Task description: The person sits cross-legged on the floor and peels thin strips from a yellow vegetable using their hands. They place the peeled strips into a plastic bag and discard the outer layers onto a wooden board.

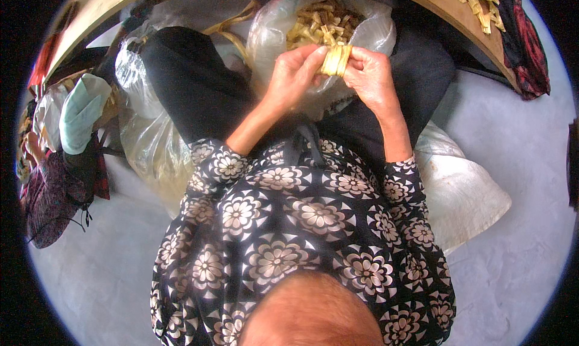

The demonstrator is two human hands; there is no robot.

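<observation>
Between my two hands is a small folded piece of pale yellow dried plant strip [336, 60], held up over my lap. My left hand [295, 71] pinches its left side with thumb and fingers. On its right side the fingers of my right hand [369, 73] are closed. Just beyond my hands a clear plastic bag [265, 35] stands with its mouth spread wide. Many similar folded yellow and brownish pieces [322, 21] fill it. The fingertips behind the strip are partly hidden.
A curved-looking wooden table edge [437, 2] runs across the far side, with more yellow pieces [479, 2] at its right. Long loose strips [232, 21] lie left of the bag. Another plastic bag [151, 141] is by my left leg, a white sack [461, 189] at my right. A person in dark clothing [57, 189] sits far left.
</observation>
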